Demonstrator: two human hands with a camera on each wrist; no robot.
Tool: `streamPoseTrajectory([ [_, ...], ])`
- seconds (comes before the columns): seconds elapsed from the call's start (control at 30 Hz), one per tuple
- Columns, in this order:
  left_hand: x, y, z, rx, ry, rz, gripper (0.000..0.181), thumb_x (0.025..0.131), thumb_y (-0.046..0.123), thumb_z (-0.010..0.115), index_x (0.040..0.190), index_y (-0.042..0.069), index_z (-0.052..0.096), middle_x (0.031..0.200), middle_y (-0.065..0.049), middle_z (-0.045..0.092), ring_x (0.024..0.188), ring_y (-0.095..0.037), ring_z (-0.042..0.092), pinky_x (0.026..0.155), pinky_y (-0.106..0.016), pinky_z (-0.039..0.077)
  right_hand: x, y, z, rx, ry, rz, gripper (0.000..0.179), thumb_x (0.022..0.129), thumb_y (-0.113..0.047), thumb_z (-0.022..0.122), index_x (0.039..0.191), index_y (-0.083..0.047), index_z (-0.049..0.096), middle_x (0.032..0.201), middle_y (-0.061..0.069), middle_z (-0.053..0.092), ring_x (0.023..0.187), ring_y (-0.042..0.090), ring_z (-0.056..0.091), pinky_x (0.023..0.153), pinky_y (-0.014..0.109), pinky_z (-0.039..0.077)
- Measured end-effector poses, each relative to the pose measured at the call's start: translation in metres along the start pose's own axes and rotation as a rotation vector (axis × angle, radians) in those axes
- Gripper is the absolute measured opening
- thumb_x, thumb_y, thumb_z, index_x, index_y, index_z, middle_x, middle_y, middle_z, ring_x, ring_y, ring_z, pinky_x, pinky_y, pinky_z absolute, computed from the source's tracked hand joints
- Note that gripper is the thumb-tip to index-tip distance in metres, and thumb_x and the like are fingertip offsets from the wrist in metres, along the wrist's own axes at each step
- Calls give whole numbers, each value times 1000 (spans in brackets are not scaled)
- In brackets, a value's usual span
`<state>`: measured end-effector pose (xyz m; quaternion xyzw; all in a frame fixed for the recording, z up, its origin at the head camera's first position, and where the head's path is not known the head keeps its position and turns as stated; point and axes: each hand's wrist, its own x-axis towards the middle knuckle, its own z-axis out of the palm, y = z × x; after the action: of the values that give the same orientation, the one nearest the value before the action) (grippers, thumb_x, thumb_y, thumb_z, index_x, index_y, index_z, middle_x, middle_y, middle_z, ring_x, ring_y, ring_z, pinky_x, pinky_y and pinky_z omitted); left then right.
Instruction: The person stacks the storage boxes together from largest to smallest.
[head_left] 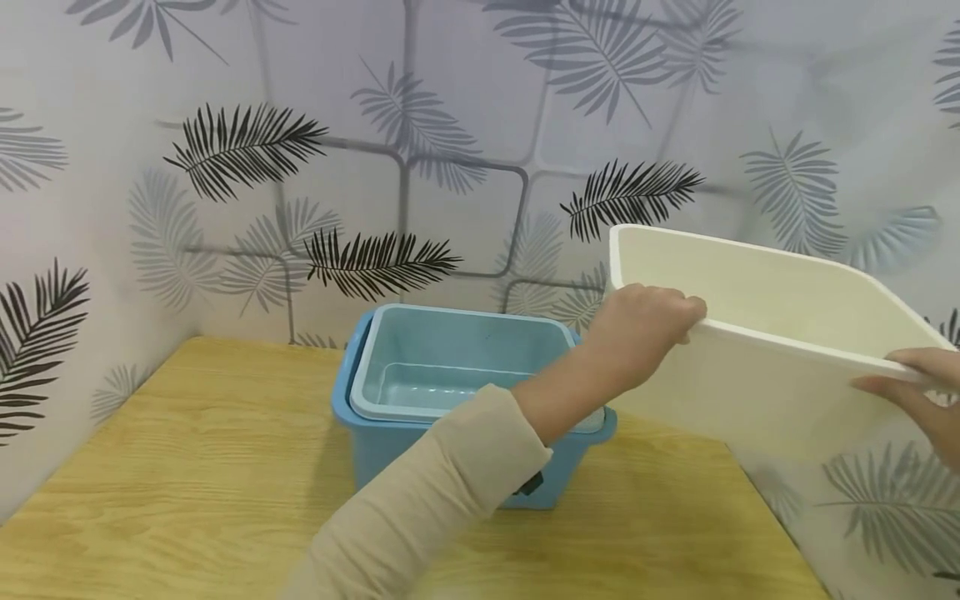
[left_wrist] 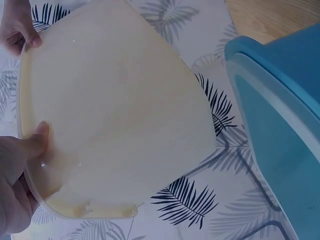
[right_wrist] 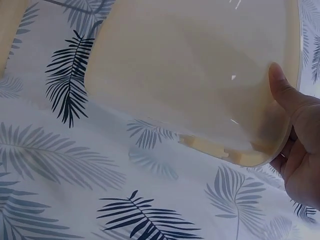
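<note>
A cream plastic bin point(head_left: 750, 400) is held up in the air at the right, above the table's right side. My left hand point(head_left: 645, 329) grips its near rim at the left end. At the other end of that rim, my right hand point(head_left: 926, 396) pinches the wall between thumb and fingers, partly cut off by the head view's edge. Both wrist views show a thumb pressed on the bin's smooth side and fingers behind the rim. A light blue bin point(head_left: 465, 342) sits nested inside a darker blue bin point(head_left: 375, 454) on the table, partly behind my left arm.
The wooden table point(head_left: 225, 467) carries the nested blue bins near its back edge. Behind and beside it hangs a white cloth point(head_left: 480, 108) printed with grey and black leaves. My left sleeve point(head_left: 435, 492) crosses in front of the blue bins.
</note>
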<state>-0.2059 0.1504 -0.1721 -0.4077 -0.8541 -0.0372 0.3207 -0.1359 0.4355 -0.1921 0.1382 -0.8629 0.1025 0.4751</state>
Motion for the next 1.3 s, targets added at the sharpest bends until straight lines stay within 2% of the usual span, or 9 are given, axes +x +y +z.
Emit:
streamPoseTrajectory([
  [0.03,-2,-3,0,-4,-3,-10,12,87,30,61,96,23,66,92,15,70,79,0,64,61,-12,45,2,-4,3,23,17,-41,58,69,-51,66,72,6,66,87,-54,36,76,-36,31,64,-6,30],
  [0.1,-7,-10,0,-9,-2,-23,12,86,29,61,94,22,66,91,14,70,80,-1,64,62,-13,46,5,-12,9,33,19,-83,68,69,-59,56,71,8,65,77,-41,56,83,-37,29,68,-7,29],
  [0.17,-12,-17,1,-16,4,-23,11,85,28,62,93,21,66,90,13,70,81,-1,65,64,-14,47,7,-19,15,27,30,-110,73,72,-63,51,71,9,65,69,-12,70,87,-36,27,69,-8,28],
  [0.27,-22,-27,3,-31,18,-12,12,85,26,63,93,19,67,89,11,70,81,-3,65,67,-15,47,9,-27,24,26,63,-151,81,74,-67,45,71,11,65,68,32,62,92,-35,26,72,-8,28],
  [0.47,-41,-46,1,-57,82,-21,13,82,25,66,91,16,68,84,6,70,77,-7,66,65,-16,48,13,-45,36,33,38,-192,74,78,-64,45,76,6,68,71,26,66,96,-36,26,79,-7,27],
  [0.73,-62,-69,-9,-137,101,-45,15,79,19,68,92,10,68,83,0,71,77,-13,67,70,-21,52,22,-64,54,63,67,-247,70,80,-63,46,76,3,70,68,18,67,86,-32,31,65,7,37],
  [0.93,-76,-83,-19,-181,84,-80,17,79,17,68,93,8,68,87,-3,72,80,-16,67,74,-23,53,31,-80,68,52,91,-256,72,79,-64,44,76,3,71,67,14,68,62,-5,51,59,21,40],
  [1.1,-89,-93,-26,-156,90,-123,16,79,18,68,92,10,68,86,-2,72,78,-15,67,67,-23,53,37,-94,78,81,96,-283,67,79,-59,44,77,2,71,67,13,68,57,19,55,60,23,40],
  [1.3,-104,-103,-32,-132,84,-207,18,77,21,69,94,14,68,88,2,72,79,-13,67,58,-25,52,42,-110,87,126,75,-286,62,78,-56,46,79,1,71,69,11,68,59,21,52,59,25,36],
])
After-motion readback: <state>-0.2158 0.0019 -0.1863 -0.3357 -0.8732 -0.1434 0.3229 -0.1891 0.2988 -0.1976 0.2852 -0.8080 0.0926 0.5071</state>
